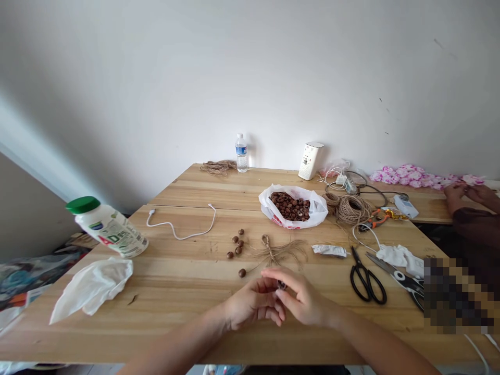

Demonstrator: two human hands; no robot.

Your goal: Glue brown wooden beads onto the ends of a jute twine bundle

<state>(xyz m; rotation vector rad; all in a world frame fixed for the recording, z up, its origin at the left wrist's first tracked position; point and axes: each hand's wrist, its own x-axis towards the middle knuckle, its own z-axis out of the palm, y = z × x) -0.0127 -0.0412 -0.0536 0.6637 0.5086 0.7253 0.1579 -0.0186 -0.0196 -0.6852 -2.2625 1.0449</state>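
My left hand [258, 303] and my right hand [302, 298] meet over the table's front middle, fingers curled. A dark brown nut shell [281, 284] shows between the thumb and forefinger of my right hand. The left fingers close in right beside it; what they grip is hidden. Just beyond the hands lies a knotted twine piece [269, 251] with a loop on top and loose strands fanned to both sides. Several round brown nuts [238, 250] are scattered to its left, and one single nut [242, 273] sits nearer to me.
Behind stands a white plastic bag [269, 212] full of brown shells, beside twine rolls [353, 209]. Black scissors [367, 281] and grey-bladed shears [402, 278] lie right. Left are a green-capped bottle [113, 229], tissue [96, 284] and white cable [182, 237]. Another person's hands [471, 194] work far right.
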